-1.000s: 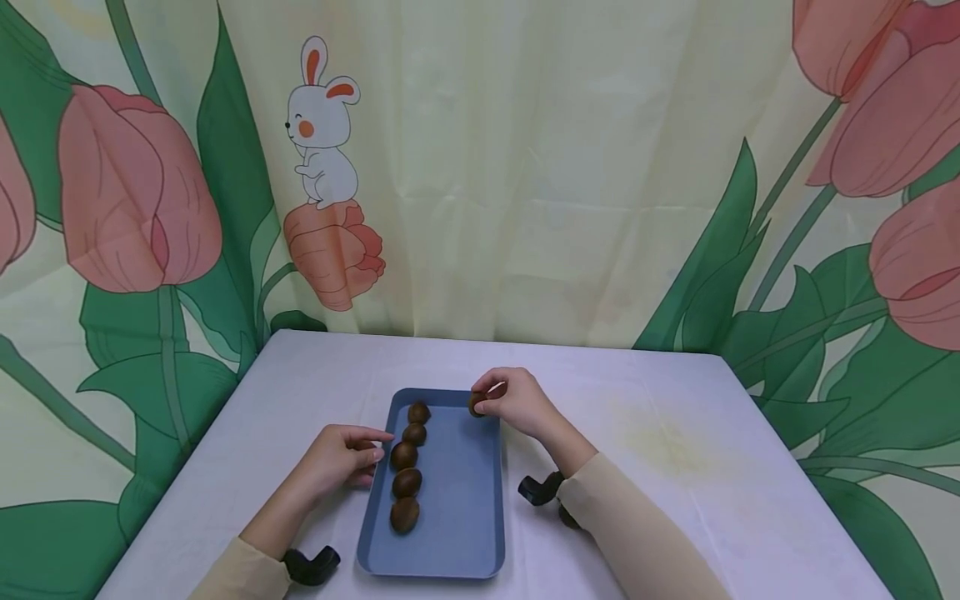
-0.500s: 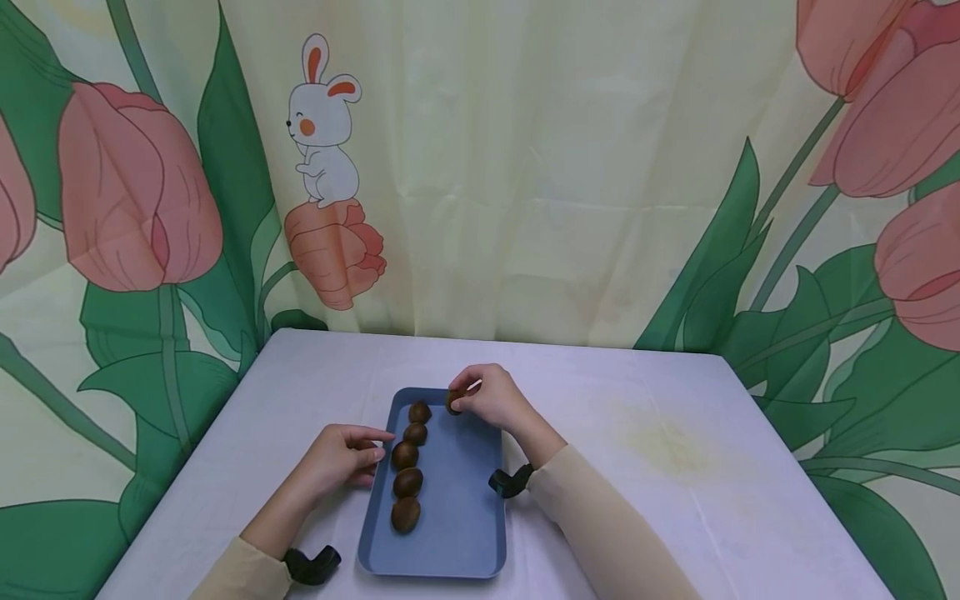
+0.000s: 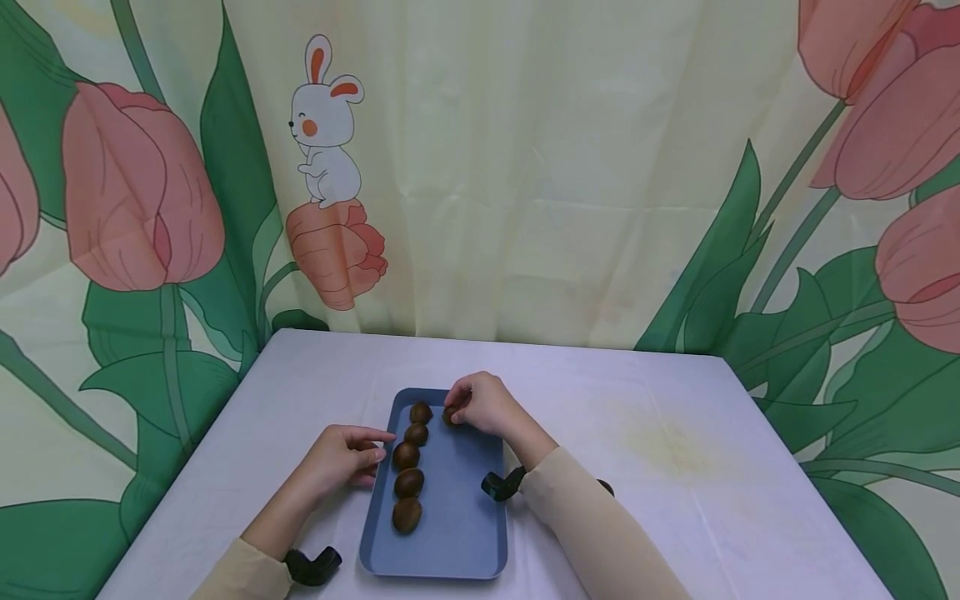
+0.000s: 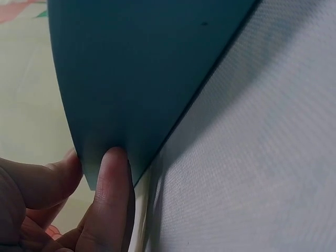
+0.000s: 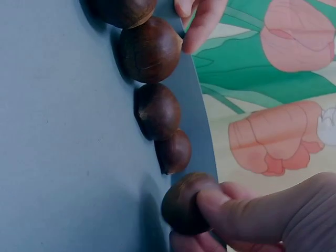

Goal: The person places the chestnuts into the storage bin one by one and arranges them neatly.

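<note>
On the blue tray (image 3: pixel 457 533), several brown chestnuts (image 3: pixel 408 483) stand in a row along its left side. My right hand (image 3: pixel 487 404) pinches another chestnut (image 5: pixel 189 202) between thumb and fingers, low at the tray's far end, just right of the row's farthest chestnut (image 3: pixel 421 412). In the right wrist view the thumb lies across its near side. My left hand (image 3: pixel 341 458) holds the tray's left rim. One finger (image 4: pixel 111 189) presses the outer wall in the left wrist view, and the thumb sits at the edge.
The tray lies on a white-covered table (image 3: pixel 645 400). A small dark thing (image 3: pixel 605 487) shows partly behind the right sleeve (image 3: pixel 592 517). Black camera mounts (image 3: pixel 313 567) stick out at both wrists. A printed curtain (image 3: pixel 540 167) hangs behind the table.
My right hand has carried its chestnut leftward from the tray's far right corner towards the row, then lowered it a little. The left hand has stayed at the rim.
</note>
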Motion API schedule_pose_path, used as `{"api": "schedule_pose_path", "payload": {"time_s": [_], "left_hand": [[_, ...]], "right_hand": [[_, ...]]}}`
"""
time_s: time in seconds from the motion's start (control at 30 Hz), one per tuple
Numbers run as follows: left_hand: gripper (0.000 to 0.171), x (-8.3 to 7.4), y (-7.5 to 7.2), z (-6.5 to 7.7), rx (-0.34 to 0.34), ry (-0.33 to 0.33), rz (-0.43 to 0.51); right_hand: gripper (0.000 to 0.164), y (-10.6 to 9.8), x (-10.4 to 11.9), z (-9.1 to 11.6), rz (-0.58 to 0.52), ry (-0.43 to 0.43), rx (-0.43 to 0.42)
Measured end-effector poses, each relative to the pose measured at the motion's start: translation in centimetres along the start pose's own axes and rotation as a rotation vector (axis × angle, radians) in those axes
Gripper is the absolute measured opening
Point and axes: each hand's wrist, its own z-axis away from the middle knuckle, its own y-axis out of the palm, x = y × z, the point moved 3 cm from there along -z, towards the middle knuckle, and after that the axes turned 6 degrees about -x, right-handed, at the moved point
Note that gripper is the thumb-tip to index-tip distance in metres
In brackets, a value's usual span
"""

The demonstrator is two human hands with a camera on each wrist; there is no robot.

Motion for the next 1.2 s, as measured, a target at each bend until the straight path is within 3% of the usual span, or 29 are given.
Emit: {"api": "schedule_pose_path", "payload": {"time_s": [0.5,0.8,1.2], "left_hand": [[0.028,0.0,0.1,0.0,0.004,-0.008,0.007],[0.027,0.0,0.1,0.0,0.004,-0.008,-0.001],[0.027,-0.1,0.0,0.1,0.000,-0.008,-0.007]], "right_hand": [[0.019,-0.3,0.2,0.2,0.160,-0.025,-0.026],[0.020,-0.4,0.2,0.3,0.162,0.006,-0.018],[0.028,-1.4,0.1,0.4,0.112,0.006,0.075]]}}
